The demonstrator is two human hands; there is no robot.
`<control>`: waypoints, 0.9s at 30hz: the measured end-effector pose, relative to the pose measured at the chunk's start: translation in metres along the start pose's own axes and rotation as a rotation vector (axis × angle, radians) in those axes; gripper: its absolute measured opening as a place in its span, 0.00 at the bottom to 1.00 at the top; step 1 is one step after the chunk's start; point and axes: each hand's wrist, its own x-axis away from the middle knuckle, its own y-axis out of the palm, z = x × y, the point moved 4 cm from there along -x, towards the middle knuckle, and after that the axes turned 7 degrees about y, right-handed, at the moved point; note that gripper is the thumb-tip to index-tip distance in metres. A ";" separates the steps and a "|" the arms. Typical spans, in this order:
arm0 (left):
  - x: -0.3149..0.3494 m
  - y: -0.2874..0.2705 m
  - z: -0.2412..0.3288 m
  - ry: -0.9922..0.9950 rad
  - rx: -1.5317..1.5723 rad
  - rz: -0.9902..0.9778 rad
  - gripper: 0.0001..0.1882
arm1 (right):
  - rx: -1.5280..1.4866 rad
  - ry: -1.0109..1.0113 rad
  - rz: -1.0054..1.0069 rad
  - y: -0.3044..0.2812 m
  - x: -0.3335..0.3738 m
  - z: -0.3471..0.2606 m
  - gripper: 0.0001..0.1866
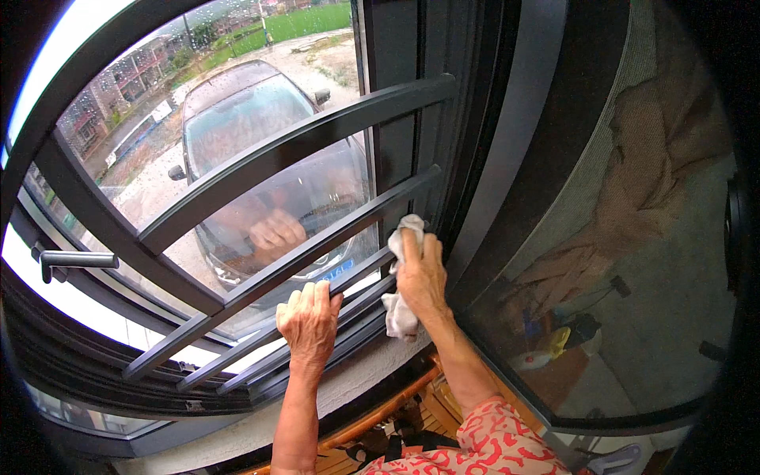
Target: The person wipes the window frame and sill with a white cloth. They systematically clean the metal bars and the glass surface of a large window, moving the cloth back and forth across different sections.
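Observation:
A crumpled white cloth (402, 317) is bunched in my right hand (422, 273), pressed against the right end of the dark window bars. One end of the cloth hangs down below my fingers. My left hand (309, 321) is closed over one of the lower dark metal bars (261, 342), left of the cloth. Behind the bars stands a window pane (317, 178) with water drops on it, and a hand's reflection shows in the glass.
A window handle (79, 260) sticks out at the left. Outside is a parked car (237, 119). To the right, a dark framed glass panel (586, 317) shows a brown cloth and small items through or in it. A wooden rail (380, 412) runs below the sill.

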 end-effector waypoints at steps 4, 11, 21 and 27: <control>0.001 -0.001 -0.003 -0.007 0.023 0.002 0.15 | -0.381 0.013 -0.051 0.010 0.027 -0.009 0.29; 0.000 -0.004 0.000 -0.006 0.035 0.008 0.15 | -0.409 0.299 0.208 0.024 0.017 0.024 0.30; 0.003 0.005 -0.004 0.020 0.024 0.030 0.18 | -0.442 0.088 0.018 0.023 0.032 0.009 0.32; 0.031 -0.008 0.010 0.072 0.143 0.323 0.22 | -0.251 0.181 0.150 0.017 -0.005 0.029 0.26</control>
